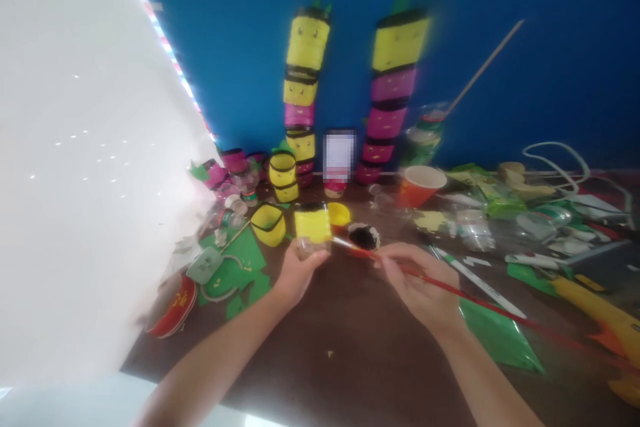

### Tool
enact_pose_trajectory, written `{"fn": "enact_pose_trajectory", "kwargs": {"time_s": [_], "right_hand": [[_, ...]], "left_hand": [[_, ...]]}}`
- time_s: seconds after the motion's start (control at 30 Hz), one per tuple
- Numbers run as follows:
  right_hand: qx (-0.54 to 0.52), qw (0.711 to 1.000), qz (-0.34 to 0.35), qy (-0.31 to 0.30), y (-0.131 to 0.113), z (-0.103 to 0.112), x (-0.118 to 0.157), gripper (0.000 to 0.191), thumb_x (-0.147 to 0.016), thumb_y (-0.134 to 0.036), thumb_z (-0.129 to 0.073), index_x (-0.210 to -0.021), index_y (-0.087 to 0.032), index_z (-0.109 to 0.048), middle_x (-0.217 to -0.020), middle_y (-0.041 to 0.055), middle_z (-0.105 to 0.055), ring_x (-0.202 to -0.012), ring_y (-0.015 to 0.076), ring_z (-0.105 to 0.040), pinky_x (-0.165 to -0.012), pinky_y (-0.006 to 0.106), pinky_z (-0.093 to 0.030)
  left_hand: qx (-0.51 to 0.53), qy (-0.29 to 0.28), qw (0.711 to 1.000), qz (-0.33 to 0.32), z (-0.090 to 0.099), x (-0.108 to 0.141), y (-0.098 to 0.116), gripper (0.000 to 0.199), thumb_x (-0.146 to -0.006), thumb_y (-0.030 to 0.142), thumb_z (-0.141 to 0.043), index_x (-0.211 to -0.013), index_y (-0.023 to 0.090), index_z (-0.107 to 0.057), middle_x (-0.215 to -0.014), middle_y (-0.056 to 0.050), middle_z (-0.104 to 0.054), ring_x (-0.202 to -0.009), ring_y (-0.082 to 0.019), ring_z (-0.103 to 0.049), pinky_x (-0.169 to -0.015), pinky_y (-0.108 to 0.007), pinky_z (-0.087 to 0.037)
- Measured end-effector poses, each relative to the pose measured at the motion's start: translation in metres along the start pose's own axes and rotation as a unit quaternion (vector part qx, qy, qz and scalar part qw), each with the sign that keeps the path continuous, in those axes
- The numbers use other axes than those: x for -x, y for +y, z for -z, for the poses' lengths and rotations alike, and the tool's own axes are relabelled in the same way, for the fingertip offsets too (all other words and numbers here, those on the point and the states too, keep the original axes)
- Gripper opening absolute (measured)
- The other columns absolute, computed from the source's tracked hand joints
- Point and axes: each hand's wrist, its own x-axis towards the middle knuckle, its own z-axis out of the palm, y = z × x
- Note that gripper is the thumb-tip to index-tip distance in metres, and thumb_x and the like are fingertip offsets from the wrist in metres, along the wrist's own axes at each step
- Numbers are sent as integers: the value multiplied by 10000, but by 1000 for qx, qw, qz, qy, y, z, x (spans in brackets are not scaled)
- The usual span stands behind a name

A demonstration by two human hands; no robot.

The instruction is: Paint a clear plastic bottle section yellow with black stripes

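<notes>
My left hand (299,273) is closed round the clear lower part of a small plastic cup (313,223), painted yellow with a dark band at its rim. A long red-handled paintbrush (415,275) lies in the grip of my right hand (423,280), and its tip points at the cup's right side. Whether the bristles touch the cup I cannot tell. Just behind the brush stands a small pot of dark paint (364,237). Beside it is a yellow paint pot (339,214). A yellow cup with a black rim (269,224) sits left of my left hand.
Stacks of yellow (307,47) and magenta cups (387,123) rise at the back. An orange paper cup (420,187), plastic bottles and scraps crowd the right, with a yellow glue gun (595,307) in front. Green sheets (250,253) and a red tin (173,307) lie left.
</notes>
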Motion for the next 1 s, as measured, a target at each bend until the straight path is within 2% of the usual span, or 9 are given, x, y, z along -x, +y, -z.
{"fn": "enact_pose_trajectory", "kwargs": {"time_s": [0.13, 0.3, 0.4, 0.53, 0.77, 1.0], "right_hand": [[7, 999, 5, 41, -3, 2, 0, 125, -845, -297, -594, -760, -224, -650, -737, 32, -698, -600, 144, -665, -558, 234, -561], [3, 1000, 8, -19, -8, -1, 0, 127, -838, -311, -589, -761, -229, -649, -708, 24, -695, -585, 149, -666, -550, 238, -557], [42, 999, 22, 16, -6, 0, -1, 119, -832, -294, -591, -744, -230, -639, -708, 27, -692, -609, 156, -662, -588, 255, -558], [11, 997, -3, 74, -9, -1, 0, 104, -844, -302, -590, -782, -232, -635, -725, 30, -696, -571, 156, -662, -558, 261, -565], [-8, 998, 65, 1, -21, -22, 9, 93, -848, -190, -572, -810, -241, -640, -729, 8, -708, -611, 147, -685, -607, 245, -567], [61, 997, 54, -6, -23, -22, 10, 100, -845, -198, -568, -778, -236, -633, -719, 0, -705, -629, 136, -677, -641, 226, -550]], "left_hand": [[-11, 10, 1000, -1, 1, -1, -1, 480, -519, 248, -870, -926, 162, -630, -891, -36, -701, -850, -163, -639, -942, -367, -430], [1, 1, 1000, 0, -1, 0, 0, 450, -521, 241, -868, -892, 158, -627, -854, -31, -698, -837, -165, -642, -931, -367, -431], [3, 9, 1000, -4, -1, 0, 0, 453, -528, 252, -866, -900, 165, -622, -858, -29, -696, -854, -171, -645, -935, -369, -432], [-53, 38, 998, -17, 2, -1, -1, 499, -524, 237, -875, -946, 173, -615, -879, -34, -698, -881, -185, -651, -932, -369, -438], [-136, 99, 985, -38, 1, 3, 3, 478, -507, 252, -884, -872, 171, -587, -795, -1, -653, -744, -148, -616, -811, -320, -458], [-122, 89, 988, -42, 1, 3, 2, 492, -519, 257, -878, -902, 173, -582, -837, -18, -662, -782, -161, -624, -827, -325, -454]]}}
